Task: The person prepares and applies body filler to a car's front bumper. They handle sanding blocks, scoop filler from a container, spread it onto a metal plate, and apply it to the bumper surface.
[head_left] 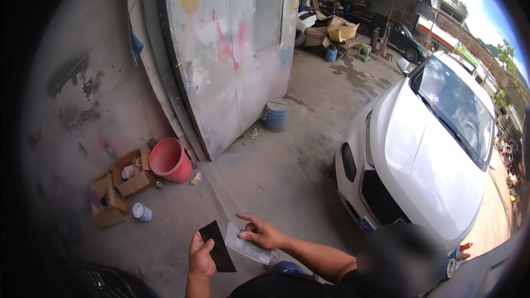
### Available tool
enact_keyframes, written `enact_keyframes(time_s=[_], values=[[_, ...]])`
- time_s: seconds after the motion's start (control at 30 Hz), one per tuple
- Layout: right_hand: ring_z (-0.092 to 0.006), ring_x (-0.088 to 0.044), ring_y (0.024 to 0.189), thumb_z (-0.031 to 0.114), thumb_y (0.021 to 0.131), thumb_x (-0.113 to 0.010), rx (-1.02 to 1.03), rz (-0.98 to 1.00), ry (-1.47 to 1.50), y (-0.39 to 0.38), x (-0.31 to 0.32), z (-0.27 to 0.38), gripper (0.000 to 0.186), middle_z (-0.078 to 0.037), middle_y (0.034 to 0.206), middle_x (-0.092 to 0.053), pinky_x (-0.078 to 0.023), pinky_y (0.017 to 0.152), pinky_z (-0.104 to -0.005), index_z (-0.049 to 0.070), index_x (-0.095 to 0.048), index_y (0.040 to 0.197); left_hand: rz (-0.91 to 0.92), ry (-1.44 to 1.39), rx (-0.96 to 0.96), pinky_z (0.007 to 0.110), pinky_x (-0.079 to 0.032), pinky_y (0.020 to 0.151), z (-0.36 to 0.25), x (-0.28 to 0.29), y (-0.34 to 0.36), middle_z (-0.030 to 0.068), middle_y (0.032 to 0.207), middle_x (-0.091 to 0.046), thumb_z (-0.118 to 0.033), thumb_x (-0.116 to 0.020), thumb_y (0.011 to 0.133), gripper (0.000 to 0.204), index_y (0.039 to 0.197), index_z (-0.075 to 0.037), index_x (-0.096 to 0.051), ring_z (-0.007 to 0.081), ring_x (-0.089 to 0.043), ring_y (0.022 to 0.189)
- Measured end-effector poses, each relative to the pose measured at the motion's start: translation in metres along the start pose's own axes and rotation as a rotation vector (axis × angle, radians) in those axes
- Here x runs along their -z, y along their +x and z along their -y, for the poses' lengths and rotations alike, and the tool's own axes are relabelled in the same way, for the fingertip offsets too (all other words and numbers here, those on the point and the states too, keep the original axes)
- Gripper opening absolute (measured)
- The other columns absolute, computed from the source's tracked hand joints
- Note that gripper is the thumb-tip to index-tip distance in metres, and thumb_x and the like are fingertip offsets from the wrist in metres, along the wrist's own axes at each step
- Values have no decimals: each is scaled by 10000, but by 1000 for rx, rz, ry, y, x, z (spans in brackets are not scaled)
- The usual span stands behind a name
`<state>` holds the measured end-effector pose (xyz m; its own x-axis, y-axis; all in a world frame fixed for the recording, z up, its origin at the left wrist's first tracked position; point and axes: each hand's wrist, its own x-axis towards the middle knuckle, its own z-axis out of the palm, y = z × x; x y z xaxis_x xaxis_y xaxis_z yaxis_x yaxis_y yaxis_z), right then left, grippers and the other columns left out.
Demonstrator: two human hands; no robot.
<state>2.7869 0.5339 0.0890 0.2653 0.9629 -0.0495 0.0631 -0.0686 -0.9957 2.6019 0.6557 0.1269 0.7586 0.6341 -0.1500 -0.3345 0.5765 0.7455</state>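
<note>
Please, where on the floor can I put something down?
Mostly bare: the floor beyond the right hand, between the grey door and the white car. Crowded: by the left wall, where the red bucket, cardboard boxes and white can cluster.

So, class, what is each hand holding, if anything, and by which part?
The left hand grips a black sheet by its left edge, thumb on top. The right hand seems to hold a grey sheet by its upper edge.

Sheets (221, 251) in hands (202, 259), car (428, 143) at right, bucket (179, 164) beside boxes (136, 184) at left
</note>
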Motion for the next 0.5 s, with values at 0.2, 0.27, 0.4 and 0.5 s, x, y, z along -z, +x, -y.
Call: enact_keyframes(time_s=[0.2, 0.27, 0.4, 0.5], values=[[-122, -507, 619, 224, 871, -679, 88, -300, -144, 36, 41, -5, 636, -36, 672, -537, -443, 612, -281, 32, -382, 1399, -236, 399, -406, 266, -402, 927, -13, 16, 65, 75, 1098, -546, -3, -521, 922, 259, 1162, 1, -425, 124, -513, 1001], [-128, -561, 651, 216, 854, -689, 91, -228, -267, 39, 28, 7, 641, -65, 721, -593, -462, 617, -286, 31, -391, 1391, -292, 564, -467, 254, -397, 907, -14, 18, 81, 77, 1089, -542, -30, -522, 933, 249, 1155, 9, -417, 122, -504, 987], [-115, -538, 648, 198, 872, -673, 238, -361, -331, 95, 13, 17, 617, -58, 732, -576, -453, 616, -273, -3, -387, 1381, -205, 1034, -591, 289, -451, 794, -12, 43, 87, 77, 973, -575, -102, -525, 950, 269, 1159, 22, -410, 125, -532, 857], [-79, -499, 647, 186, 899, -645, 235, -553, -68, 146, 24, 63, 575, -17, 721, -546, -427, 607, -237, -25, -390, 1370, -217, 1007, -551, 271, -441, 706, -22, 62, 88, 51, 879, -542, -117, -513, 960, 247, 1143, 18, -416, 99, -495, 774]])
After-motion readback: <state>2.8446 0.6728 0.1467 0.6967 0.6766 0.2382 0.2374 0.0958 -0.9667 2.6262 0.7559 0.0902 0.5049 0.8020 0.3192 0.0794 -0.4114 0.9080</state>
